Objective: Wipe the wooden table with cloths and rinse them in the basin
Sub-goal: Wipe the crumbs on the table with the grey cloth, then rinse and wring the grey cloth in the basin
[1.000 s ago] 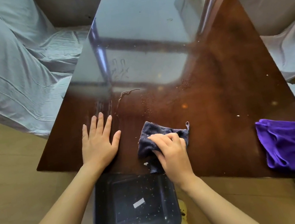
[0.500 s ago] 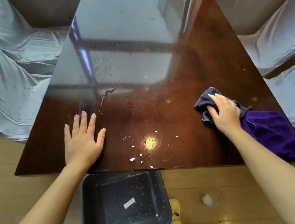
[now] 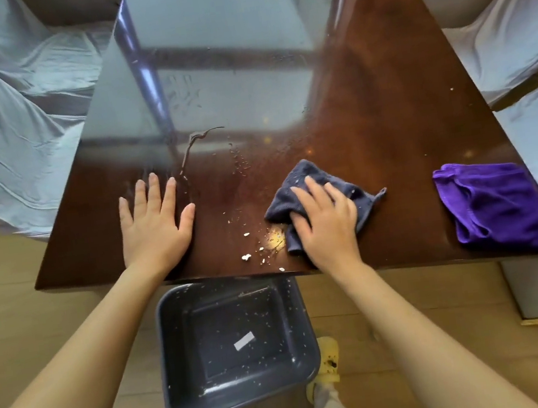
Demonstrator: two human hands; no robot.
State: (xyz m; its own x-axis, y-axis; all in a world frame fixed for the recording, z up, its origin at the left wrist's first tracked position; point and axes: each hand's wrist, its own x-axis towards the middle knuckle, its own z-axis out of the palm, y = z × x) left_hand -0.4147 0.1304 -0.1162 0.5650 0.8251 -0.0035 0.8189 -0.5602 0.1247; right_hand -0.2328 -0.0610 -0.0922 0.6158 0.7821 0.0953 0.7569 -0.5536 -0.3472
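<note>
While the right hand presses flat on the dark grey cloth at the lower centre of the frame, the step in hand looks like sweeping the crumbs off the near edge of the wooden table into the basin below. The fingers are spread over the cloth and bear down on it rather than pinching it; the palm covers its lower right part, and folds of fabric show beyond the fingertips toward the upper left and out to the right, where a small loop sticks out. The left hand lies open and flat on the tabletop at centre left, holding nothing, apparently as a brace.

To do this well, I would keep the cloth bunched ahead of the palm so its leading edge gathers the white bits lying just to its left and below, then draw them in one stroke toward the table edge directly above the basin, which sits on the floor just under that edge. Short, overlapping strokes should pick up the scattered water droplets and the streak farther up the frame. Pushing too fast could scatter crumbs onto the floor beside the basin.

A purple cloth lies untouched at the right of the frame, well apart from both hands.
</note>
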